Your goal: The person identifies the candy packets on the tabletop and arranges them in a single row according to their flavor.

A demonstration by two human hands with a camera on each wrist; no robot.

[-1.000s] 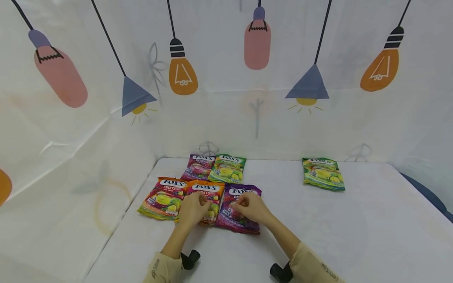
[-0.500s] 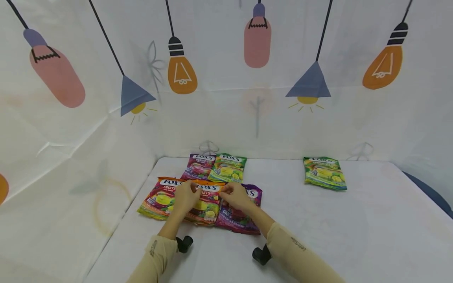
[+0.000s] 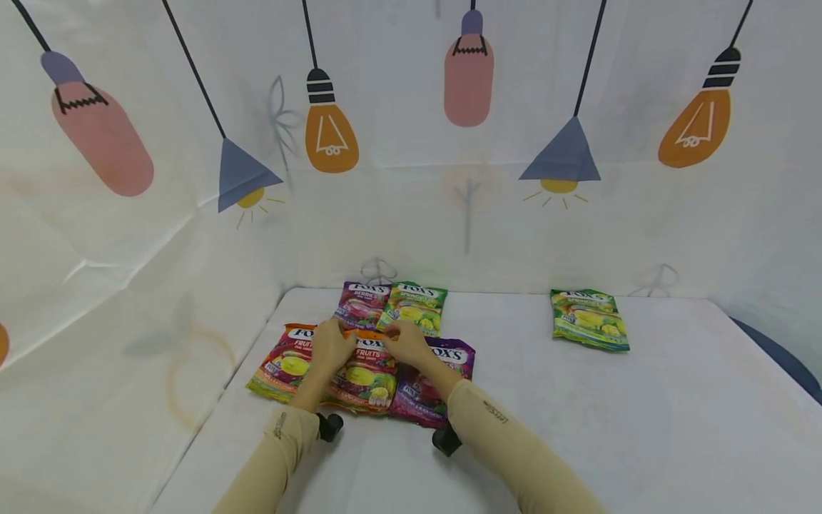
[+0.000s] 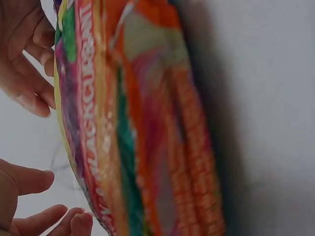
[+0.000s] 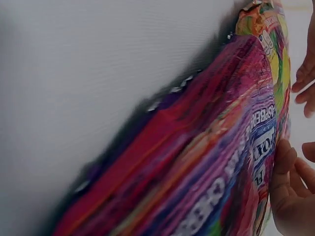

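In the head view, an orange bag of fruit candy [image 3: 362,378] lies in the front row, between a red one [image 3: 285,360] and a purple berries one [image 3: 419,392]. My left hand [image 3: 330,348] is at its upper left corner. My right hand [image 3: 409,345] is at the upper right corner, partly over the purple bag's edge. In the left wrist view, a gap shows between the thumb and bent fingers of my left hand [image 4: 10,189]. Loosely curled fingers of my right hand [image 5: 291,209] appear beside the bag tops in the right wrist view; no pinch shows.
Behind the front row lie a second purple berries bag [image 3: 362,305] and a green springtea-coloured bag [image 3: 414,308]. Another green bag [image 3: 589,319] lies apart at the back right of the white table [image 3: 578,421]. A printed white cloth [image 3: 411,214] hangs behind.
Both hands have moved up from the lower bags to the orange bag's top edge, the right hand also leftward. The orange bag has shifted slightly left. The other bags stay put.
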